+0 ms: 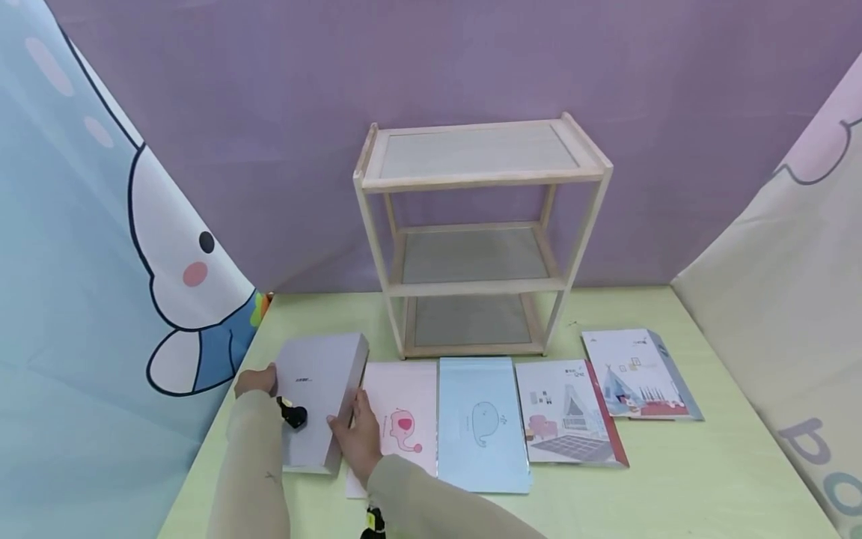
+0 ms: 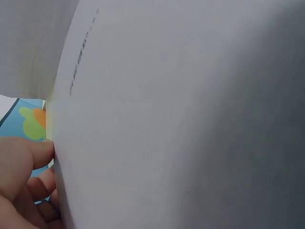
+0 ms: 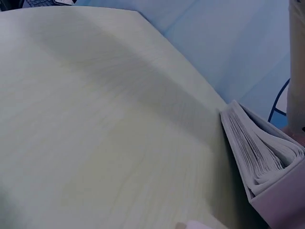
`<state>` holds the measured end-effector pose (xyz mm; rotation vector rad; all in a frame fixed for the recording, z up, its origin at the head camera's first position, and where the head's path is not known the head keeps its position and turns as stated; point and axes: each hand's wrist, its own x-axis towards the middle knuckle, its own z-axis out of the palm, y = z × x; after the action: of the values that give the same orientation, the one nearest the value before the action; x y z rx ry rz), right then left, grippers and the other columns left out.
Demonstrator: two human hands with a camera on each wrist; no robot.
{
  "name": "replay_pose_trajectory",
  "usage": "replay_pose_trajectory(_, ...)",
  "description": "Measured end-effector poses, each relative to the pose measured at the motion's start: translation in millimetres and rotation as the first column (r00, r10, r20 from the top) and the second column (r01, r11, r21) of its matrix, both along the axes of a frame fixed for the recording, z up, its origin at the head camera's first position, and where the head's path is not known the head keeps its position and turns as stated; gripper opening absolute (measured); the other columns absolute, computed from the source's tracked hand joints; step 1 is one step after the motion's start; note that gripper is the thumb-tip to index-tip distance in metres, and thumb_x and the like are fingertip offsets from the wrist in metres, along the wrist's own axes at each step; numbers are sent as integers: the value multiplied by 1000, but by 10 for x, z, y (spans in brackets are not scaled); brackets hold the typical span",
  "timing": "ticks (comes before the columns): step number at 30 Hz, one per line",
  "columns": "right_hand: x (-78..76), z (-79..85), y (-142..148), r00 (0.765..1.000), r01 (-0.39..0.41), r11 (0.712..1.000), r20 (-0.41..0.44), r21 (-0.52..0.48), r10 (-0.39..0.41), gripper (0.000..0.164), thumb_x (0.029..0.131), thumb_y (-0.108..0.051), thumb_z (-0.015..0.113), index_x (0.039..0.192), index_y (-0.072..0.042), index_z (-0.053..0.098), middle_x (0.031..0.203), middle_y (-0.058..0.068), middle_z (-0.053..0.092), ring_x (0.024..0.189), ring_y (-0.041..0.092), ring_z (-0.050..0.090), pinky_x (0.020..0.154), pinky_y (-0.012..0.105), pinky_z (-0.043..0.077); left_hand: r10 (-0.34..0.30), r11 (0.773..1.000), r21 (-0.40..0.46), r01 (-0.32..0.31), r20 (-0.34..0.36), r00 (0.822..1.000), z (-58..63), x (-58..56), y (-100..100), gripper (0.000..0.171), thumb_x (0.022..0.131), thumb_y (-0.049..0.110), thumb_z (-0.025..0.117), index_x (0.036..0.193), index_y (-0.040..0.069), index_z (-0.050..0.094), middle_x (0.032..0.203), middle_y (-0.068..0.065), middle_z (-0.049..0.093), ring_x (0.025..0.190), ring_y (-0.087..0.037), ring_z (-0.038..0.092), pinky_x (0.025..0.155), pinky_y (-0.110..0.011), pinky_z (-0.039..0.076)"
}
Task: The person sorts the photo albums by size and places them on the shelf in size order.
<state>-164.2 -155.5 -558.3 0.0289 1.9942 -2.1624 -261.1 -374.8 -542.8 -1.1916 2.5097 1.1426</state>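
Note:
A thick pale-lilac album (image 1: pixel 315 397), with small dark print on its cover, is at the left of the table. Many page edges of the album (image 3: pixel 257 155) show in the right wrist view. My left hand (image 1: pixel 258 380) holds its left edge; in the left wrist view the left thumb (image 2: pixel 43 151) touches that edge with the fingers curled below. My right hand (image 1: pixel 362 440) grips the spine side, its thumb at the cover's edge. The pink elephant booklet (image 1: pixel 420 389) lies partly behind the right hand.
Right of the pink booklet lie a blue whale booklet (image 1: pixel 481 460), a red-edged booklet (image 1: pixel 552 389) and a blue-edged booklet (image 1: pixel 619 344). Behind them stands a three-tier wooden rack (image 1: pixel 478 286). Printed cloth (image 1: pixel 81 247) borders the table's left side.

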Motion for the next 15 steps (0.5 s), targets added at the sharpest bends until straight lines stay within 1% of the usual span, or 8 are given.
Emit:
replay_pose_trajectory(4, -29, 36, 12, 999, 17, 999, 32, -50, -16, 74, 87, -17, 67, 146, -2, 26, 149, 18, 32, 135, 33, 32, 106, 44, 33, -11, 1000, -1, 11, -10, 1000, 29, 7, 11, 68, 94, 39, 38, 130, -19, 37, 130, -37, 41, 119, -46, 43, 101, -52, 38)
replay_pose_trajectory(6, -40, 59, 11, 998, 16, 994, 55, -104, -11, 70, 86, -15, 68, 144, -1, 31, 145, 18, 38, 131, 34, 40, 102, 45, 39, -15, 1000, 1, 15, -11, 1000, 53, 12, 16, 67, 94, 38, 38, 130, -19, 37, 128, -37, 42, 117, -46, 44, 100, -51, 38)
replay_pose_trajectory(9, -55, 80, 16, 995, 8, 983, 95, -184, 9, 62, 85, -12, 68, 139, 2, 39, 136, 20, 49, 121, 34, 51, 95, 46, 45, -8, 1000, 9, 8, -10, 1000, 77, 18, 19, 67, 94, 38, 39, 129, -20, 37, 127, -37, 43, 115, -44, 45, 99, -50, 39)
replay_pose_trajectory(11, -65, 92, 27, 991, 0, 974, 132, -225, 30, 57, 85, -10, 68, 134, 3, 44, 130, 20, 55, 115, 33, 56, 92, 45, 48, -2, 1000, 16, 2, -6, 1000, 72, 20, 12, 68, 94, 38, 39, 130, -19, 37, 127, -36, 44, 114, -43, 45, 99, -50, 39)
replay_pose_trajectory(15, -92, 73, 78, 977, -32, 962, 196, -272, 88, 52, 85, -12, 69, 129, 7, 48, 123, 19, 59, 111, 31, 58, 93, 44, 48, 0, 1000, 12, 0, -3, 1000, 40, 18, 3, 68, 93, 38, 39, 130, -19, 36, 129, -36, 42, 117, -44, 44, 101, -50, 38)
